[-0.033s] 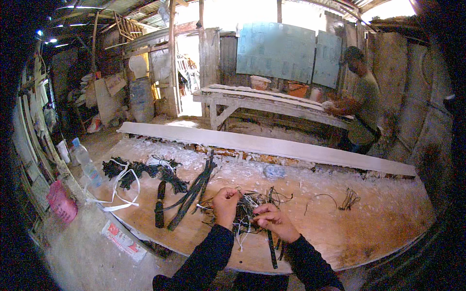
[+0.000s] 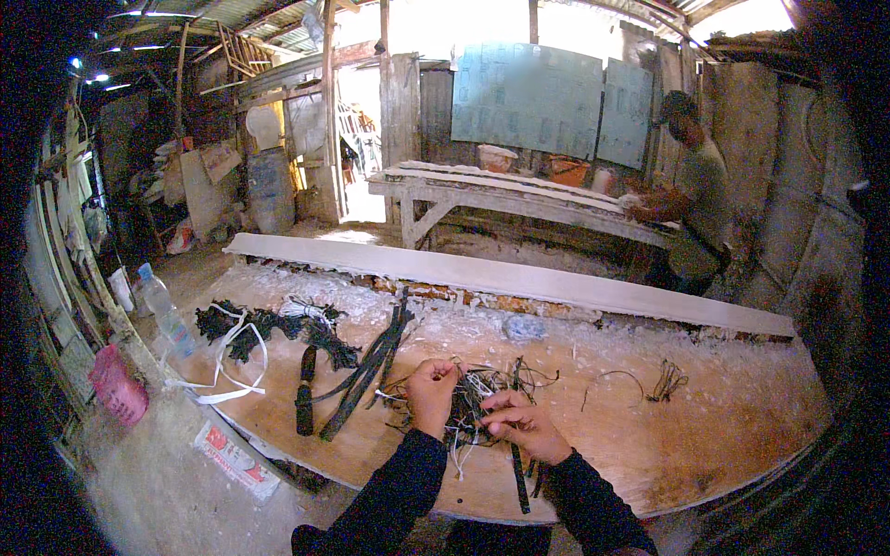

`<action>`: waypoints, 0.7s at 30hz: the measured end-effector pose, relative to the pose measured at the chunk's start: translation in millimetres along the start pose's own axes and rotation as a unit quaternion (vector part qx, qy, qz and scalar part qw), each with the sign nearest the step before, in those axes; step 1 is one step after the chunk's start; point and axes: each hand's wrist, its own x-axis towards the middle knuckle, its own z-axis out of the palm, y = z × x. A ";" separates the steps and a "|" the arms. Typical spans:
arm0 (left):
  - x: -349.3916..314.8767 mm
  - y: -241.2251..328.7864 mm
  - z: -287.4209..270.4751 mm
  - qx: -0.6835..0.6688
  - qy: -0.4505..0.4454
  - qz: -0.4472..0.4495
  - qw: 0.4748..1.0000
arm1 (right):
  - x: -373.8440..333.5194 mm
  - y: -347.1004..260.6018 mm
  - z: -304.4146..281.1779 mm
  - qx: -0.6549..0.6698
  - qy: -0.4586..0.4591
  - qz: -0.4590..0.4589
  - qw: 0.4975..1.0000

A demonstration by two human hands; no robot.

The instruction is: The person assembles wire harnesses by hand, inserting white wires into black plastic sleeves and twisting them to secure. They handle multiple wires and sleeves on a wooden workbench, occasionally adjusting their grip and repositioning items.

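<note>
1. The left hand (image 2: 432, 393) pinches thin strands from the tangle of wires (image 2: 471, 408).
2. The right hand (image 2: 522, 425), fingers curled, grips the same tangle, which lies on the wooden worktop (image 2: 723, 417).
3. Black straps (image 2: 366, 371) lie just left.

Both forearms are covered by long, close-fitting sleeves of dark navy, nearly black fabric, the left dark fabric sleeve (image 2: 400, 486) and the right dark fabric sleeve (image 2: 586, 505) each ending at the wrist with a plain edge. The cloth shows soft folds and no visible markings. The bare left hand (image 2: 432, 397) and bare right hand (image 2: 525, 428) wear no gloves.
</note>
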 end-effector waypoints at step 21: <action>-23.2 20.1 5.2 -0.064 -0.619 -0.019 0.783 | 8.3 42.0 -40.8 -0.252 0.385 0.012 0.888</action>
